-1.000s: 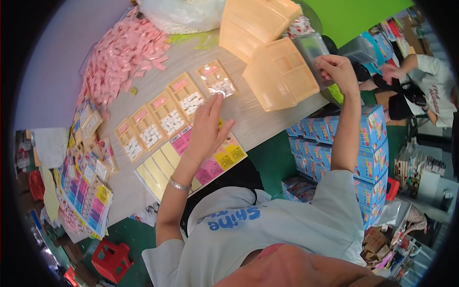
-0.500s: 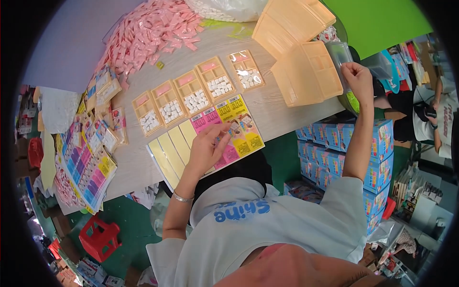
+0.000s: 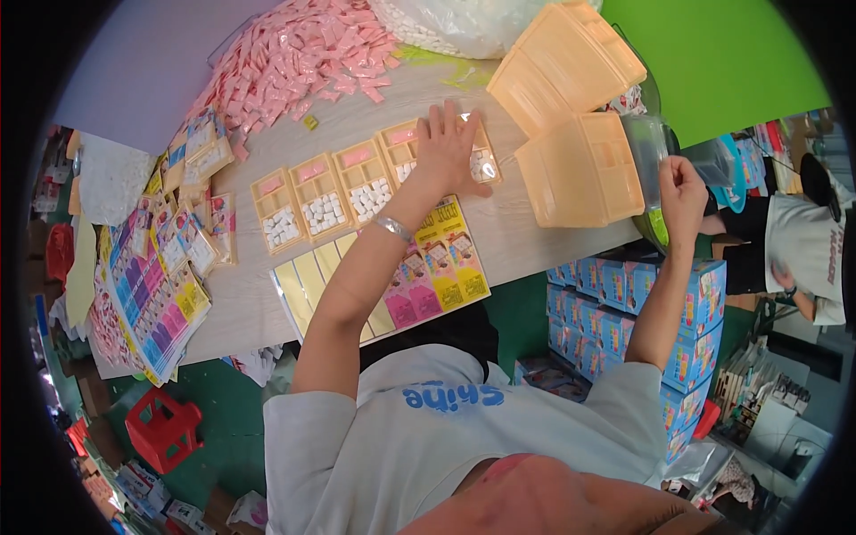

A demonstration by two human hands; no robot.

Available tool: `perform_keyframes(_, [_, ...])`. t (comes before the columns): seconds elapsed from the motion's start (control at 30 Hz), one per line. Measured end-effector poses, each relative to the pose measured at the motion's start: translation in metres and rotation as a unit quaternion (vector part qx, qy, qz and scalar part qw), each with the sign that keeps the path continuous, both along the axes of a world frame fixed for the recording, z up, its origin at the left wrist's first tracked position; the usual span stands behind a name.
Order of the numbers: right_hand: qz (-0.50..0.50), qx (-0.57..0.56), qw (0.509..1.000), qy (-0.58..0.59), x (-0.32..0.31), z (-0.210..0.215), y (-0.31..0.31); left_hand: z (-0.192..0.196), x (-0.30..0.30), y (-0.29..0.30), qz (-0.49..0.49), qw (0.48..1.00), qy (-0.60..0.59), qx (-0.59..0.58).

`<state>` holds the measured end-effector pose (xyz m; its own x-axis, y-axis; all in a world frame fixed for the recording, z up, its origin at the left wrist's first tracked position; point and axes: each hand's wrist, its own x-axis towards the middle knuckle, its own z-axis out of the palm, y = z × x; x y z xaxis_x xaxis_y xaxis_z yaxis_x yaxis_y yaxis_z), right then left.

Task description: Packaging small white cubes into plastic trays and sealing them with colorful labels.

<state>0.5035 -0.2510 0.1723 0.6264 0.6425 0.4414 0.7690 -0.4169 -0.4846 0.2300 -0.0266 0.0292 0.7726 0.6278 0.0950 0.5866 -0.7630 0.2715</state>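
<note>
My left hand (image 3: 446,152) is spread flat, with its fingers apart, over the rightmost small tray (image 3: 484,166), which has a shiny clear cover. That hand hides much of this tray and part of the one beside it. To its left stand several peach trays (image 3: 318,190) in a row, holding white pieces and pink packets. Below them lies a sheet of yellow and pink stickers (image 3: 459,263), with bare pale strips at its left. My right hand (image 3: 683,196) is pinched closed beside the clear plastic covers (image 3: 644,147); whatever its fingertips hold is too small to make out.
Stacked peach trays (image 3: 580,169) stand at the table's right end. A heap of pink packets (image 3: 294,62) and a bag of white pieces (image 3: 446,27) lie at the back. Finished-looking packs (image 3: 192,236) pile at left. Blue boxes (image 3: 593,312) and a red stool (image 3: 163,430) are on the floor.
My left hand has moved from the sticker sheet up to the rightmost tray, its fingers spreading. My right hand stays pinched near the clear covers. The whole view has shifted slightly.
</note>
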Motion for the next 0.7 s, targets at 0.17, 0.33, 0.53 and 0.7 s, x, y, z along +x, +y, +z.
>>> perform_keyframes(0.17, [0.034,0.28,0.958,-0.059,-0.03,0.014,-0.024,0.017,0.016,0.019,-0.041,0.988,0.128,-0.071])
perform_keyframes(0.33, [0.338,0.181,0.921,-0.073,-0.138,0.005,-0.053,0.015,0.011,0.027,-0.04,0.989,0.11,-0.084])
perform_keyframes(0.53, [0.312,-0.061,0.947,-0.049,-0.197,-0.097,-0.033,0.022,0.01,0.048,-0.041,0.985,0.06,-0.159])
perform_keyframes(0.7, [0.198,-0.117,0.97,-0.08,-0.195,-0.149,-0.015,0.017,-0.003,0.041,-0.109,0.984,0.0,-0.139])
